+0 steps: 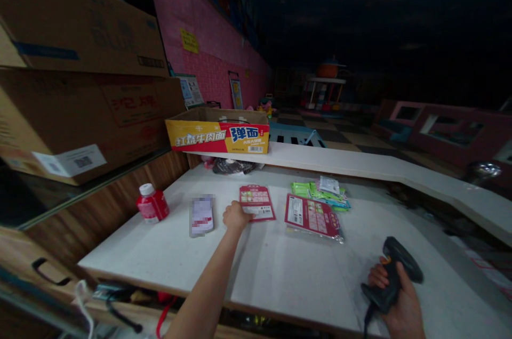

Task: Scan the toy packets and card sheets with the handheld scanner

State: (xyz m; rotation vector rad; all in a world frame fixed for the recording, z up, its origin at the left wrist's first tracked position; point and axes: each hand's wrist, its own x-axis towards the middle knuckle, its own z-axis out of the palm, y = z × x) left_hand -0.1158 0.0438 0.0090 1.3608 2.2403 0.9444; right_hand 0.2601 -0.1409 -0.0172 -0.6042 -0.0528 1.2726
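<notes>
The left hand (236, 215), its grip impossible to tell, touched the lower left edge of a red card (256, 198), seemingly light, stiffish and best pinched at its edges, on the white counter (256, 269), while the right hand (405, 303) clasped a black scanner (400, 260) by its handle.

Left forearm (213, 280) bare, slim; left hand (235, 216), right hand (405, 303) bare

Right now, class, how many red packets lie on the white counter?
2: one packet at the left hand, the other packet in front of the green packets. More may be hidden underneath.
</notes>
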